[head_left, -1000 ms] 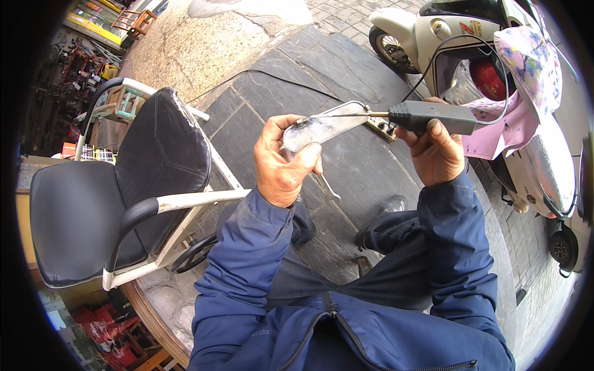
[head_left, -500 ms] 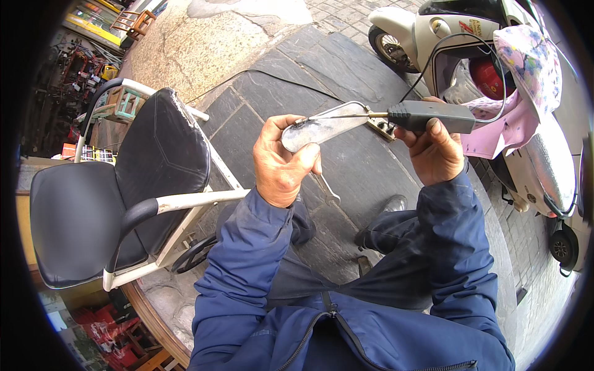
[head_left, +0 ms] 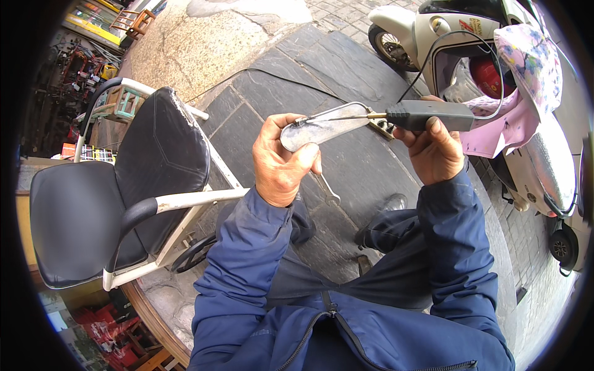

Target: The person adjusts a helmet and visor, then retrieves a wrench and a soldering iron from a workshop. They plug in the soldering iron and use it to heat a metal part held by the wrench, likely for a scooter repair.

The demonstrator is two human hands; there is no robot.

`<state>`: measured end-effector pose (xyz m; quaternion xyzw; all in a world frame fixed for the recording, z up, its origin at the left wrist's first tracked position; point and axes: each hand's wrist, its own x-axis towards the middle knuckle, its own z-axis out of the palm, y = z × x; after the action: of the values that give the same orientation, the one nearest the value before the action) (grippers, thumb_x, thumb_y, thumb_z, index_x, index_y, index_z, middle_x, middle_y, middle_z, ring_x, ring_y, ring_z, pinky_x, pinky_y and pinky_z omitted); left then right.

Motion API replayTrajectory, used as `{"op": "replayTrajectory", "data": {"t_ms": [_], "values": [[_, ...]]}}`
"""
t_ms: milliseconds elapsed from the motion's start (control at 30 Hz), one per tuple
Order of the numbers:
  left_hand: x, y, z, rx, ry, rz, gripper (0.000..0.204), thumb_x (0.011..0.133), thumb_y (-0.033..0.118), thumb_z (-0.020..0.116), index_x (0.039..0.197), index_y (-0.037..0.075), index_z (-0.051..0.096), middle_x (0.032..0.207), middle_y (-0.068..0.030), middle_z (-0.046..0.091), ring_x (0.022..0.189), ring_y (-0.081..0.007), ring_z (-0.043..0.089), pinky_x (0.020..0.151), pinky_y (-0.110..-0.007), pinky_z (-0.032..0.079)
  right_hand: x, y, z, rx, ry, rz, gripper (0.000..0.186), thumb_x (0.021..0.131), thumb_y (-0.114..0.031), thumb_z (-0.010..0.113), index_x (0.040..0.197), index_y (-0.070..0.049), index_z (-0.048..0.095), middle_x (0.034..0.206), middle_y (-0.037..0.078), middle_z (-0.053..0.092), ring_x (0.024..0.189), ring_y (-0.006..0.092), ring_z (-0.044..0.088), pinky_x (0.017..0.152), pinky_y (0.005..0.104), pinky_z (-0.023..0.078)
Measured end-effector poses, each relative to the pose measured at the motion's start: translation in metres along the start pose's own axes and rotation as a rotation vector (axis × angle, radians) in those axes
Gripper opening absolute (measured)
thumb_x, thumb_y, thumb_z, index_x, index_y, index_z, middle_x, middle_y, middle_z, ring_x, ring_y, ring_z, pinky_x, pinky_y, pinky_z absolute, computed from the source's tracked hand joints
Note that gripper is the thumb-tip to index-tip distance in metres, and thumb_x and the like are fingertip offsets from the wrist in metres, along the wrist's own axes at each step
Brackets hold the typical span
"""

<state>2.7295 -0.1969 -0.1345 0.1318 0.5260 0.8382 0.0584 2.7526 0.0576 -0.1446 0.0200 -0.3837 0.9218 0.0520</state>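
Observation:
My left hand [head_left: 279,162] pinches a flat, elongated silver metal piece [head_left: 325,130] between thumb and fingers; it has a rounded end and a dark wire loop along its edge. My right hand [head_left: 438,143] grips a dark grey, box-shaped tool handle [head_left: 433,115] with a ribbed collar. From that collar a brass stub [head_left: 376,115] and thin rod run left across the metal piece; whether they are fixed to it I cannot tell. A black cable [head_left: 433,55] loops near the handle. Below my left fingers an open-end spanner [head_left: 328,190] shows, its other end hidden.
To the left stands a black padded chair [head_left: 164,142] with white metal arms. A white scooter [head_left: 458,31] with a pink patterned cover [head_left: 526,68] is at the right. Another black cable [head_left: 278,77] lies across the dark stone paving [head_left: 346,59]. Cluttered tools [head_left: 77,71] are at far left.
Both hands keep their grips in nearly the same place. The tool handle and the metal piece have shifted only very slightly.

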Motion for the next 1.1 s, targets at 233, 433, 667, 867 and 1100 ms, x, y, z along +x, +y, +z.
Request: {"op": "replayTrajectory", "data": {"t_ms": [233, 433, 667, 867, 1100], "values": [[-0.001, 0.001, 0.001, 0.015, -0.012, -0.008, 0.038, 0.081, 0.002, 0.062, 0.116, -0.002, 0.048, 0.091, -0.0156, 0.065, 0.057, -0.0144, 0.058, 0.057, -0.031, 0.048, -0.001, 0.000, 0.009, 0.045, 0.038, 0.018, 0.047, 0.081, -0.014, 0.070, 0.119, 0.001, 0.047, 0.100, 0.018, 0.064, 0.083, 0.0264, 0.068, 0.077, 0.0401, 0.059], [0.000, 0.000, 0.002, 0.027, -0.042, -0.008, 0.037, 0.081, 0.001, 0.061, 0.115, -0.002, 0.048, 0.093, -0.0169, 0.065, 0.057, -0.0147, 0.057, 0.055, -0.030, 0.047, -0.001, 0.003, 0.012, 0.063, 0.031, 0.037, 0.045, 0.081, -0.015, 0.071, 0.117, 0.001, 0.049, 0.096, 0.017, 0.065, 0.081, 0.0268, 0.069, 0.074, 0.0395, 0.060], [0.000, 0.002, 0.004, 0.007, -0.032, -0.019, 0.037, 0.080, 0.000, 0.059, 0.115, -0.002, 0.047, 0.095, -0.0175, 0.065, 0.056, -0.0148, 0.057, 0.055, -0.030, 0.048, 0.001, 0.002, 0.006, 0.063, 0.038, 0.041, 0.045, 0.082, -0.016, 0.071, 0.117, 0.000, 0.049, 0.097, 0.018, 0.065, 0.082, 0.0291, 0.069, 0.074, 0.0390, 0.060], [-0.001, 0.001, 0.002, 0.019, -0.043, -0.019, 0.037, 0.080, 0.000, 0.059, 0.116, -0.002, 0.047, 0.096, -0.0175, 0.065, 0.057, -0.0151, 0.057, 0.055, -0.030, 0.048, -0.001, 0.008, 0.012, 0.087, 0.073, 0.033, 0.045, 0.081, -0.017, 0.071, 0.116, 0.001, 0.049, 0.097, 0.019, 0.065, 0.085, 0.0312, 0.069, 0.074, 0.0394, 0.060], [0.000, 0.001, 0.002, -0.004, -0.050, -0.006, 0.038, 0.080, 0.001, 0.059, 0.116, -0.002, 0.047, 0.096, -0.0164, 0.065, 0.057, -0.0153, 0.057, 0.055, -0.031, 0.047, 0.002, 0.002, 0.007, 0.055, 0.073, 0.039, 0.047, 0.081, -0.018, 0.072, 0.116, 0.001, 0.049, 0.096, 0.019, 0.065, 0.085, 0.0320, 0.068, 0.074, 0.0401, 0.060]]}}
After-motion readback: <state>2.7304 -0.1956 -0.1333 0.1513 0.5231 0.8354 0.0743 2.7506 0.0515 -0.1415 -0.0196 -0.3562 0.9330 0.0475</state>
